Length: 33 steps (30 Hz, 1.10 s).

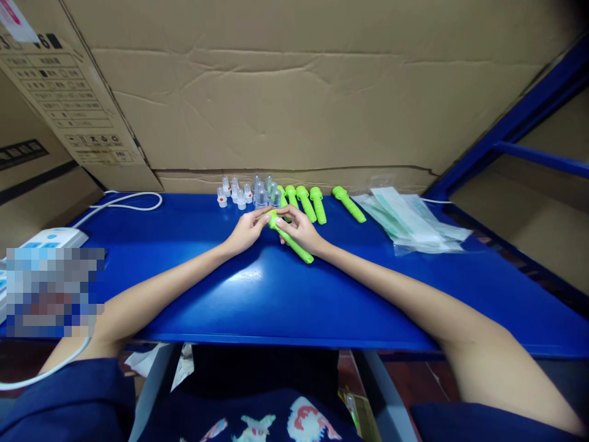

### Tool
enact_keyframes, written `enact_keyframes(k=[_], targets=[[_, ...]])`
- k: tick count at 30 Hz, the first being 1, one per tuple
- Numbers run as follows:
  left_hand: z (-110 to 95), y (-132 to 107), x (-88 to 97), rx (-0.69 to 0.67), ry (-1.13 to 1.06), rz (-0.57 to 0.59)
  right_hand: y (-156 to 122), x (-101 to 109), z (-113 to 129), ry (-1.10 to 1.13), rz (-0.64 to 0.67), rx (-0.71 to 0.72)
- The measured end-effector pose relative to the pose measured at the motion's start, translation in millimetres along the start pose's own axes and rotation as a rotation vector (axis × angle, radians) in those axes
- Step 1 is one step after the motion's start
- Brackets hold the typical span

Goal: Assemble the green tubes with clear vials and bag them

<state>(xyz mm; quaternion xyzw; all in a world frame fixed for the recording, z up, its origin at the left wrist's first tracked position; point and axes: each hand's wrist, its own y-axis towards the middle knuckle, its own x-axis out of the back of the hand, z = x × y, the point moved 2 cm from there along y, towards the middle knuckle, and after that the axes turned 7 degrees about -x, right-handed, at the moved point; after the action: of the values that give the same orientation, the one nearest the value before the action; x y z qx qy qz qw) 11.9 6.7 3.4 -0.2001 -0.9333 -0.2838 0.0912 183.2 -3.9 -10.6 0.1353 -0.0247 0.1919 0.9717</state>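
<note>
Both hands meet over the middle of the blue table (pixel 257 294). My right hand (pixel 301 230) is closed around a green plastic handle (pixel 294 245), which slants toward me and to the right. The fingertips of my left hand (pixel 248 228) pinch the handle's far end. Just beyond the hands stands a cluster of several small clear caps (pixel 248 191) with red and white parts. A row of more green handles (pixel 306 202) lies beside the caps, and one lone green handle (pixel 348 204) lies farther right.
A pile of clear flat pouches (pixel 411 221) lies at the right of the table. A white power strip (pixel 55 238) with a white cable (pixel 124 201) sits at the left. Cardboard boxes (pixel 294 92) wall the back. A blue steel frame (pixel 519 116) rises at right.
</note>
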Motion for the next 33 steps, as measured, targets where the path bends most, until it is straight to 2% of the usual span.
enact_keyframes(k=[4,10,20,33], targets=[[-3.3,-0.1,-0.8,-0.011,0.003,0.006,0.0,-0.9,-0.1,-0.023,-0.026,0.0],[-3.8,-2.3,-1.8,0.001,-0.015,-0.052,-1.2,-1.8,3.6,-0.041,-0.055,0.021],[-11.9,-8.3,-6.2,-0.008,0.173,-0.149,-2.0,-1.0,3.3,-0.044,-0.075,0.007],[-16.8,-12.0,-15.0,0.003,0.279,-0.078,-5.2,-1.9,9.3,-0.042,-0.207,0.038]])
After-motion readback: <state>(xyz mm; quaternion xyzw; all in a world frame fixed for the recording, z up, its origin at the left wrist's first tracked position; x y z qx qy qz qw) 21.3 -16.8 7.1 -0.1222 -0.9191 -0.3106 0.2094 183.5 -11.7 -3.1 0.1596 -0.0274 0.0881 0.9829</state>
